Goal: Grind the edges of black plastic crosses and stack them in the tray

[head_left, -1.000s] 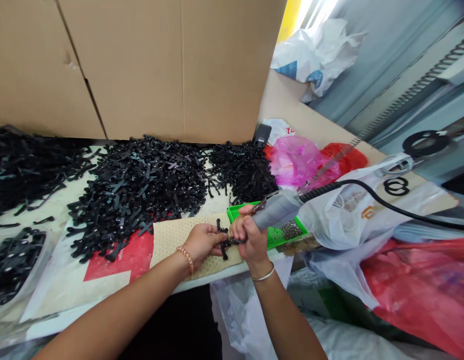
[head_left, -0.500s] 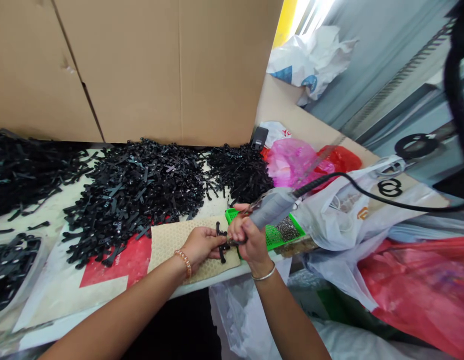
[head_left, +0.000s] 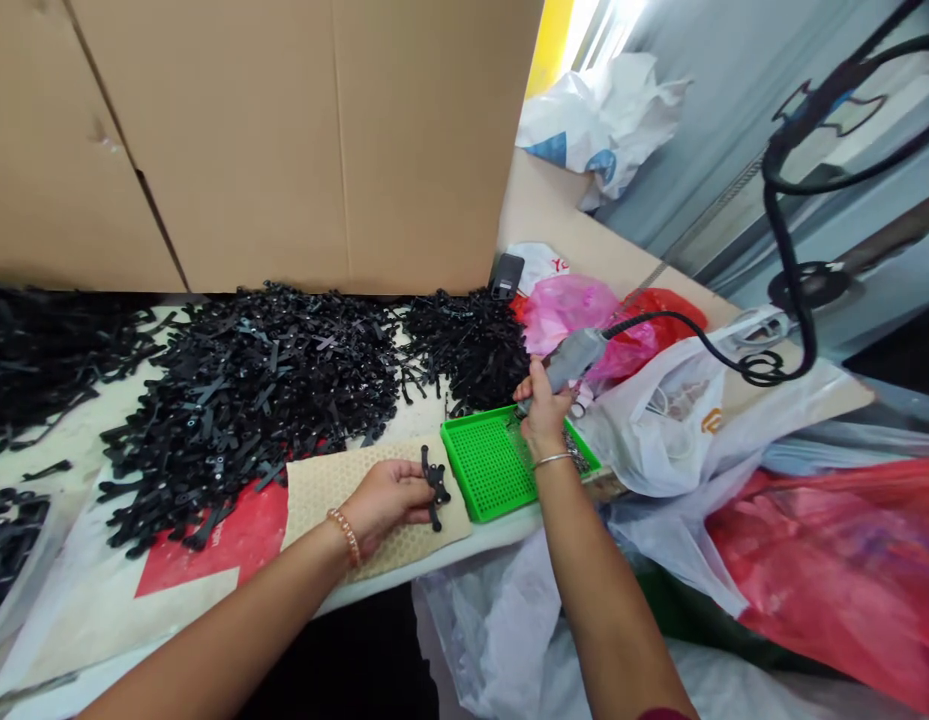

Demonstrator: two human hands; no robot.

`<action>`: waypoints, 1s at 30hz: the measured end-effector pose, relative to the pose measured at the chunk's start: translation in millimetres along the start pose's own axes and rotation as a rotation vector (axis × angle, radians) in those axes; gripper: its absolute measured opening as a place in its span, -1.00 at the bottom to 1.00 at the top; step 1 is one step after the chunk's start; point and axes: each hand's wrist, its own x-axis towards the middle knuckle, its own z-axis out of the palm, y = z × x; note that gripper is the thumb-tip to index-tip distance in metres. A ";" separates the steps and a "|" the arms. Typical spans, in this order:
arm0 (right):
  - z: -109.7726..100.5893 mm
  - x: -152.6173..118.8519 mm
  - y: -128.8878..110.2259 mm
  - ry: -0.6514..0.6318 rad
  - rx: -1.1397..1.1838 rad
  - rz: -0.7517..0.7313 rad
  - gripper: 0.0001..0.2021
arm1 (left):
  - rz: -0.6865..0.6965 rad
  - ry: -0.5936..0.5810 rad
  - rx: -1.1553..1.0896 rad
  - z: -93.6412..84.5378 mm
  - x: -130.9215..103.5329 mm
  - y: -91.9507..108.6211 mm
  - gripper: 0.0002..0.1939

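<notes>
My left hand (head_left: pixel 393 498) is closed on a small black plastic part (head_left: pixel 435 488) with a long bar and short arms. It holds the part just above a beige textured mat (head_left: pixel 321 480). My right hand (head_left: pixel 545 412) is wrapped around a grey corded electric screwdriver (head_left: pixel 576 358), whose tip points down over the right end of a green perforated tray (head_left: pixel 494 470). Small metal screws (head_left: pixel 576 455) lie in that end of the tray, partly hidden by the hand and wrist.
Behind the mat lies a large heap of black parts (head_left: pixel 261 370), with a smaller heap (head_left: pixel 471 345) to its right. A clear bin (head_left: pixel 14 550) of parts stands at left. Cardboard (head_left: pixel 284 140) walls the back. Plastic bags (head_left: pixel 659 420) crowd the right, and the screwdriver's black cord (head_left: pixel 798 290) hangs there.
My right hand has moved the screwdriver away from the black part, up and right over the green tray. My left hand still holds the part over the mat.
</notes>
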 end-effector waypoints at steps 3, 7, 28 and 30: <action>-1.3 -1.1 1.9 -0.038 -0.015 -0.004 -0.56 | -0.009 -0.014 0.001 -0.5 0.3 0.2 -0.84; -2.6 -1.8 2.2 -0.057 -0.007 0.022 -0.57 | -0.014 -0.015 -0.020 -1.0 0.2 0.2 -0.82; -7.6 -1.3 10.4 -0.085 -0.040 0.024 -0.60 | -0.019 -0.016 -0.064 2.5 -3.7 3.7 -0.78; -13.6 0.2 8.7 -0.079 -0.055 0.032 -0.59 | -0.017 -0.017 -0.060 0.8 -1.3 4.2 -0.78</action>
